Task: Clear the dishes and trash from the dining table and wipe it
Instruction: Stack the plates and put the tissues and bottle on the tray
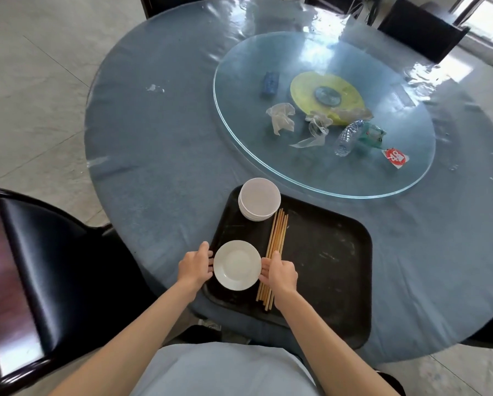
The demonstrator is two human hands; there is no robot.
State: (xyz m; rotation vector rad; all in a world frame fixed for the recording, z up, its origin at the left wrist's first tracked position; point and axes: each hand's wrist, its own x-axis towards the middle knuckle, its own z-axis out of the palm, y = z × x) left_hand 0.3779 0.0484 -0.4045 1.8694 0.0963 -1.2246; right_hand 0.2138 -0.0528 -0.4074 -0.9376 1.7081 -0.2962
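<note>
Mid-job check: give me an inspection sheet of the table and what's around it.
Surface: round blue table under clear film, glass turntable.
Job's things: black tray with stacked bowls, chopsticks, white plate.
Clutter: crumpled plastic, bottle, blue cloth, red tag on turntable.
Grippers: left hand and right hand hold the plate's edges.
Cables: nothing seen.
Surroundings: dark chairs, tiled floor.

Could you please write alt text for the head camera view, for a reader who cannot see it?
Both hands, left hand and right hand, hold a white plate over a black tray carrying stacked bowls and chopsticks. Trash lies on the glass turntable beyond.
</note>
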